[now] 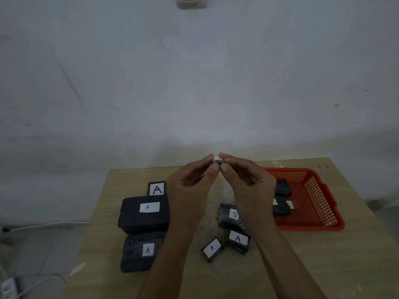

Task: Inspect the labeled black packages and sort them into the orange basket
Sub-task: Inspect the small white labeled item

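Note:
Both hands are raised above the table's middle, pinching one very small black package (218,161) with a white label between their fingertips. My left hand (190,184) holds its left end, my right hand (246,182) its right end. Black packages labelled A lie on the wooden table: a large one (144,214), another below it (140,251), a small upright one (157,188) and two small ones (212,248) (238,240). One marked B (230,215) lies partly behind my right wrist. The orange basket (313,203) at the right holds two black packages (282,187) (280,207).
The wooden table (323,266) stands against a pale wall. Its left edge drops to a tiled floor with a white cable (49,224) and a power strip (8,288). A wall switch (192,1) is at the top.

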